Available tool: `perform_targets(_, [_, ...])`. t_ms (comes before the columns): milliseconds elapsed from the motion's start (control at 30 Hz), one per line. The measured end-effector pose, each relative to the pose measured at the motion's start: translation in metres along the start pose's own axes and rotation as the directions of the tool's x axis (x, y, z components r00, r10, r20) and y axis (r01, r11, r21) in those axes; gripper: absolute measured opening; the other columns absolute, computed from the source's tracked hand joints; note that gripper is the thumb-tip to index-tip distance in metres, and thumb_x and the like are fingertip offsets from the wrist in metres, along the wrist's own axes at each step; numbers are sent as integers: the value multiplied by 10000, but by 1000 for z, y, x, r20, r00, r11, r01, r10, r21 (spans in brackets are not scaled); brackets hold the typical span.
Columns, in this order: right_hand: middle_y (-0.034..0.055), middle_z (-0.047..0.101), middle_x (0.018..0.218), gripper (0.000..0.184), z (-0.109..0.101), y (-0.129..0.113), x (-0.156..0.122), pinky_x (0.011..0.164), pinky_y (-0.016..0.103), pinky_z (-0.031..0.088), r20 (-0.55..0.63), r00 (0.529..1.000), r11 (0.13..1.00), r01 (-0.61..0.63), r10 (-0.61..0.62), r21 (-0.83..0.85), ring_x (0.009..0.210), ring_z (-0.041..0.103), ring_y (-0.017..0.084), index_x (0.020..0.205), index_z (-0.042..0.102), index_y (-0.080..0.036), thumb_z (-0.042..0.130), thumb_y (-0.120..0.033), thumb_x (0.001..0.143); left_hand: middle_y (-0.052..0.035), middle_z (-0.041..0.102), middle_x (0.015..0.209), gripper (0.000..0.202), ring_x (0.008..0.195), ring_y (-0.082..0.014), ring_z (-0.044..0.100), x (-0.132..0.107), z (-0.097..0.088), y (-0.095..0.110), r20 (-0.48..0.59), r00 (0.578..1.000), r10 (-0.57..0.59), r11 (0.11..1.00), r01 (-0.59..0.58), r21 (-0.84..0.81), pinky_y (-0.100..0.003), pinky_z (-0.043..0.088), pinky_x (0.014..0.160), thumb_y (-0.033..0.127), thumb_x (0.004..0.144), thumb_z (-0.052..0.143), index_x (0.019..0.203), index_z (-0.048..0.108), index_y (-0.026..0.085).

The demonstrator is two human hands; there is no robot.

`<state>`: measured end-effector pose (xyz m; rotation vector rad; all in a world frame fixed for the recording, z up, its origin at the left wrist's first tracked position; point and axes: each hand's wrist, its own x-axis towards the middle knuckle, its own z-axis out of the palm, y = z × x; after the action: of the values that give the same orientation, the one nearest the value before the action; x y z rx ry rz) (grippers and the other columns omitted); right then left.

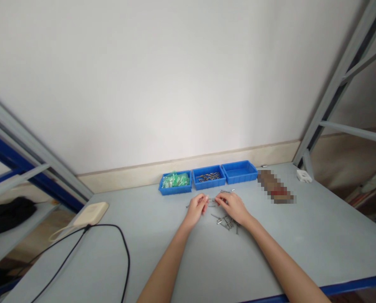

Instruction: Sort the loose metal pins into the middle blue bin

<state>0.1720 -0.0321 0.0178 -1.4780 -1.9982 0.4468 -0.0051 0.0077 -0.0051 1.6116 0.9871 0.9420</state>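
My left hand (196, 209) and my right hand (232, 207) rest over the grey-blue workbench (188, 256), fingertips pointing toward each other. Between them lie small loose metal pins (224, 221), scattered in a low pile, some partly hidden under my right hand. Both hands' fingers curl inward close to the pins. The picture is too small to show whether either hand pinches one. Just beyond my hands stand several blue plastic bins: one holds green bagged parts (175, 181), the middle one metal pins (209, 177), and the third (239, 171) stands to the right.
A blurred brown and red object (274, 186) lies right of the bins, and a small white box (304, 176) sits at the far right corner. A beige flat device (91, 213) with a black cable (118, 248) lies at the left. Grey-blue shelf uprights frame both sides.
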Motion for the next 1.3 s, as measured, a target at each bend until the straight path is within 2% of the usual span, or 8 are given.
perform_targets(133, [43, 723, 924, 312, -1, 3, 1, 786, 301, 401, -29, 1000, 999, 5, -4, 41, 830, 632, 188, 929, 691, -214, 416, -362, 938, 90, 428, 449, 455, 391, -91, 371, 1, 0, -1, 5, 1000, -23, 999, 24, -33, -217, 295, 445, 634, 751, 544, 823, 508, 186])
perform_targets(300, [22, 703, 759, 321, -2, 3, 0, 671, 257, 391, 39, 999, 997, -2, -1, 81, 697, 611, 158, 798, 693, -196, 445, -355, 926, 66, 408, 447, 458, 421, -85, 382, -1, 0, 2, 2, 1000, 21, 1000, -21, -2, -222, 319, 485, 605, 808, 486, 630, 471, 183])
perform_targets(500, [22, 722, 863, 262, -1, 6, 0, 719, 261, 401, -31, 999, 996, -6, 9, 86, 775, 630, 166, 885, 693, -212, 467, -341, 915, 85, 432, 445, 432, 397, -90, 370, 0, 2, 2, 13, 1000, -8, 999, 8, -42, -215, 287, 446, 612, 765, 539, 792, 508, 182])
perform_targets(767, [14, 686, 692, 377, -5, 8, 15, 629, 245, 408, 0, 1000, 981, 2, -2, 193, 643, 592, 158, 749, 676, -179, 430, -415, 911, 58, 430, 439, 577, 377, -80, 375, 5, 4, -3, -41, 999, -17, 996, 13, -88, -222, 303, 429, 741, 761, 402, 639, 482, 182])
perform_targets(1000, [62, 720, 823, 322, -23, -9, 82, 673, 261, 401, -185, 971, 971, -183, 154, -151, 771, 642, 190, 913, 685, -204, 416, -378, 949, 57, 434, 413, 636, 345, -78, 372, 12, 1, -8, -108, 993, -50, 990, 35, -135, -213, 285, 390, 801, 717, 383, 652, 497, 178])
perform_targets(1100, [109, 693, 996, 266, -26, -6, 83, 734, 283, 412, -211, 970, 938, -182, 122, -293, 886, 635, 214, 1018, 652, -185, 476, -366, 934, 54, 437, 416, 639, 348, -78, 373, 9, 0, -7, -102, 993, -53, 991, 39, -131, -216, 291, 396, 801, 715, 384, 645, 502, 176])
perform_targets(1200, [81, 670, 1006, 246, -25, 6, 56, 754, 283, 423, -139, 990, 967, -67, 33, -247, 896, 618, 200, 1033, 633, -190, 513, -371, 916, 50, 443, 425, 622, 362, -82, 383, 7, 1, -5, -105, 994, -32, 992, 19, -121, -218, 300, 410, 780, 734, 387, 650, 506, 176])
perform_targets(1300, [42, 666, 947, 199, -24, 21, 18, 805, 299, 421, 143, 984, 983, 121, -102, -134, 916, 602, 200, 913, 672, -215, 596, -390, 859, 50, 440, 435, 584, 380, -89, 396, 6, 3, -3, -95, 995, -14, 996, 5, -94, -221, 310, 428, 739, 765, 394, 655, 511, 178])
